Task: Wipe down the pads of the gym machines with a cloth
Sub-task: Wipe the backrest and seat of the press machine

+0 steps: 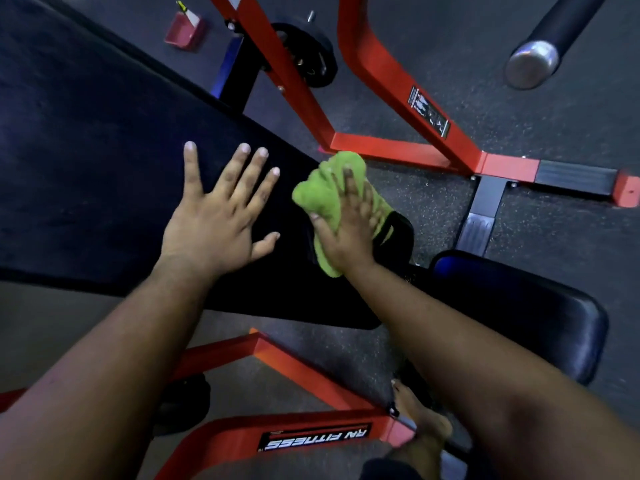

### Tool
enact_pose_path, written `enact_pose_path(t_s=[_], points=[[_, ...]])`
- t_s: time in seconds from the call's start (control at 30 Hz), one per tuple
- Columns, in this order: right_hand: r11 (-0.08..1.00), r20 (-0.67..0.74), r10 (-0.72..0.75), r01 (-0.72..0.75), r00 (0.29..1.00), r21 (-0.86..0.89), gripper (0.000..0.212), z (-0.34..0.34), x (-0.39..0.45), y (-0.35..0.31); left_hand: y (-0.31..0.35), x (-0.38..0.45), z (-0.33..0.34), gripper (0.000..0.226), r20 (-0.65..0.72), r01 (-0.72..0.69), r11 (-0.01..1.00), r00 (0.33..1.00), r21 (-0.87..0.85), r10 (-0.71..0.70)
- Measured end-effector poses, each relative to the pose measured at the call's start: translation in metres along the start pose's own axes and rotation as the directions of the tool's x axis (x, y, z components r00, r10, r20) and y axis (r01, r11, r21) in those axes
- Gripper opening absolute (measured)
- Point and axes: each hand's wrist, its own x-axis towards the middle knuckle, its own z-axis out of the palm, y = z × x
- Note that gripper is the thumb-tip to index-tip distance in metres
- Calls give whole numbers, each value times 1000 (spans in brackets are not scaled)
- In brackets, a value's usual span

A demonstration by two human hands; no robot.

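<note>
Backrest pad of the red-framed bench was being wiped, with the green cloth at its lower right edge.
Head view: the left hand lay spread flat, bracing the pad; the right hand pressed the bunched cloth with fingers extended. Long overlapping strokes under even pressure would suit, finishing at the seat pad. A red bin sat on the floor, well apart, contents unclear.

Black pads, red frame, green cloth

The back pad is plain black; on its right edge lies a lime-green cloth. Beyond the pad a red frame stands on speckled dark-grey floor; right of it, a glossy black seat pad.
</note>
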Motion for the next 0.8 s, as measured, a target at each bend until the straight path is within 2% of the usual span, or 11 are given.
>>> enact_pose_path(t_s=[0.07, 0.13, 0.2, 0.27, 0.43, 0.53, 0.6, 0.67, 0.73, 0.8], points=[[990, 26, -134, 135, 991, -43, 84, 0, 2, 0, 0, -1, 0, 91, -2, 5, 1000, 1000, 8, -5], [993, 31, -108, 109, 994, -39, 86, -5, -1, 30, -1, -1, 0, 90, 6, 6, 1000, 1000, 22, -6], [998, 39, 64, -64, 997, 11, 95, -11, -10, 69, 0, -1, -1, 90, 13, 9, 1000, 1000, 24, -10], [960, 35, 271, -273, 962, 64, 100, -15, -19, 105, 1, -1, 0, 90, 17, 9, 1000, 1000, 24, -9], [813, 62, 536, -534, 842, 231, 103, -1, -87, 135, -1, -1, -3, 90, 12, 9, 1000, 1000, 8, -9], [817, 115, 518, -530, 847, 225, 102, 10, -132, 126, 0, -1, -2, 90, 10, 9, 1000, 1000, 21, -9], [818, 40, 541, -537, 840, 205, 102, 12, -101, 117, 1, -1, -2, 90, 18, 12, 1000, 1000, 25, -13], [789, -9, 601, -592, 799, 165, 98, 7, -50, 106, 1, 0, -4, 90, 31, 10, 999, 999, 30, -11], [811, -42, 578, -568, 815, 140, 94, 1, -25, 96, 1, 0, -4, 90, 31, 9, 999, 999, 43, -11], [837, -31, 535, -525, 844, 154, 95, 6, -49, 91, 1, 0, -4, 90, 27, 16, 999, 999, 45, -17]])
